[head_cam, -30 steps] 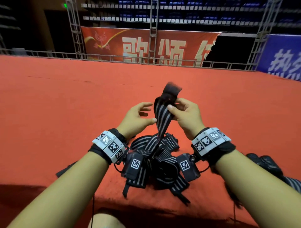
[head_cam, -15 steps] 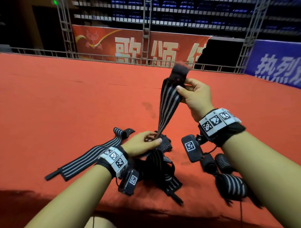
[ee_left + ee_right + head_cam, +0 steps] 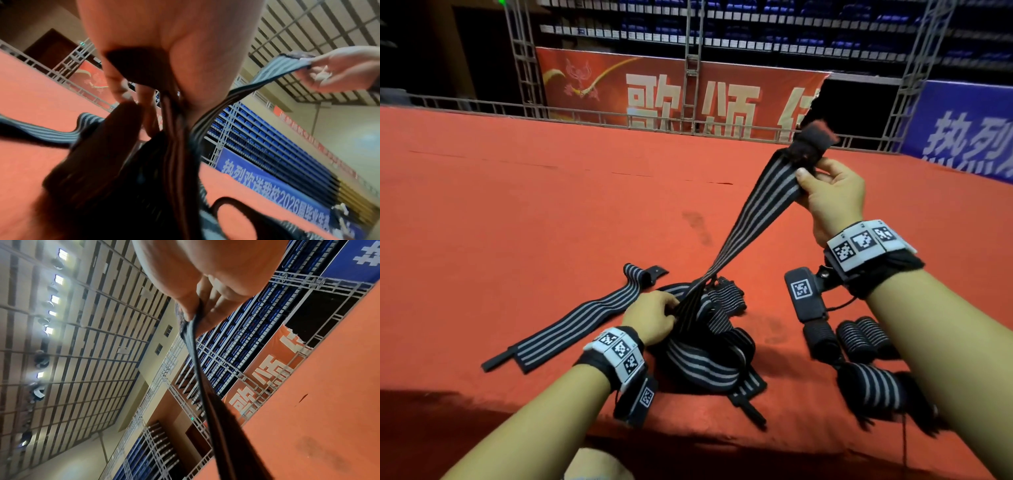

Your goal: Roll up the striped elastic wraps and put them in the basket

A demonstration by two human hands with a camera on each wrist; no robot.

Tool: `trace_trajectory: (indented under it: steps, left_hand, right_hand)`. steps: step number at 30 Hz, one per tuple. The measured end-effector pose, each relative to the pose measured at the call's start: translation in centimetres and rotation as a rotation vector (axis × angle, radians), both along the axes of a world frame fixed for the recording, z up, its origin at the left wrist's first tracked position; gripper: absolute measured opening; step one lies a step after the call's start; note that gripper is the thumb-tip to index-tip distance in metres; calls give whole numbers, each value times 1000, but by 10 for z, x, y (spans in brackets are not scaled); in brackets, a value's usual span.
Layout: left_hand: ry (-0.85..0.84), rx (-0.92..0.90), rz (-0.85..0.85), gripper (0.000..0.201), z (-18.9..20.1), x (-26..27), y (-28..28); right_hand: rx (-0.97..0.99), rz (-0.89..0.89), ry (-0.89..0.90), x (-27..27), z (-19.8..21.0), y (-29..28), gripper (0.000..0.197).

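Note:
A black elastic wrap with grey stripes [image 3: 756,212] stretches taut from a tangled pile of wraps [image 3: 709,359] on the red carpet up to my right hand [image 3: 808,178]. That hand pinches the wrap just below its fuzzy black end tab, as the right wrist view shows with the wrap [image 3: 203,386] running away from the hand [image 3: 197,311]. My left hand [image 3: 674,308] is down at the pile and grips the same wrap's lower part; in the left wrist view its fingers [image 3: 144,104] curl round the dark strap [image 3: 257,84]. No basket is in view.
One wrap [image 3: 578,322] lies flat and unrolled left of the pile. Rolled wraps [image 3: 859,337] and a bigger striped roll [image 3: 873,394] sit at the right under my right forearm. Red carpet [image 3: 517,222] spreads ahead to a metal railing [image 3: 482,111].
My right hand has lifted the wrap's end up and to the right, pulling it taut. My left hand has dropped from the wrap's upper part to the pile and taken hold there.

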State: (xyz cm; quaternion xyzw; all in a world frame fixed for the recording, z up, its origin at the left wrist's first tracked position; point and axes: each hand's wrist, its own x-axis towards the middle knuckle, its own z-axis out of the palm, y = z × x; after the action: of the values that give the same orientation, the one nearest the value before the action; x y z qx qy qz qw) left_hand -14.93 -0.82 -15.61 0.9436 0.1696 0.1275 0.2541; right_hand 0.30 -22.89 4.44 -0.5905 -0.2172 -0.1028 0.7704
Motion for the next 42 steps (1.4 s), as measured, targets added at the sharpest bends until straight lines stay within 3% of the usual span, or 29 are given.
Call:
trace_trajectory:
  steps: [2,5,8,12,15,18,21,24,27,30,32,35,37,40,42]
  left_hand:
    - [62,97,42,15,-7,-2,6]
    - [-38,16,74,16,-15,-4,9]
    - [-281,-370,87,10,-4,-4,6]
    - [-518,-829,173,18,31,-10,15]
    - [-563,-1134,154,17,67,-21,14]
    - [-489,-1254,62,18,87,-30,12]
    - [-458,-1063,16,14,81,-34,13]
    - [-457,-597,20,15,60,-42,28]
    - [-356,-268,123,12,39,-60,60]
    - [-299,-101,244,8,23,-87,87]
    - [-178,-120,206,12,14,-105,100]
    - [100,-318,90,25,0,-122,115]
    - [108,-348,148,33,-7,-124,125]
    - [-23,-395,239,46,-10,-116,136]
    - [7,-434,174,39,-11,-104,138]
  right_hand:
    - [56,-40,17,6,8,-6,22]
    - [67,-58,29,13,17,-16,20]
    - [64,-126,24,24,22,-23,17]
    - [105,-240,52,41,28,-33,22]
    - [94,-243,65,45,24,-32,25]
    - [40,-170,102,40,7,-19,27]
    - [-51,-103,117,31,-20,4,26]
    - [-147,-48,136,24,-49,33,25]
    - [-213,6,174,15,-69,62,23]
    - [-236,54,182,9,-80,89,28]
    - [-238,66,183,6,-85,105,26]
    - [-243,79,183,3,-89,122,24]
    - [-239,91,172,1,-90,129,24]
    - [-242,82,103,-1,-88,136,24]
    - [-247,62,65,-4,-82,136,27]
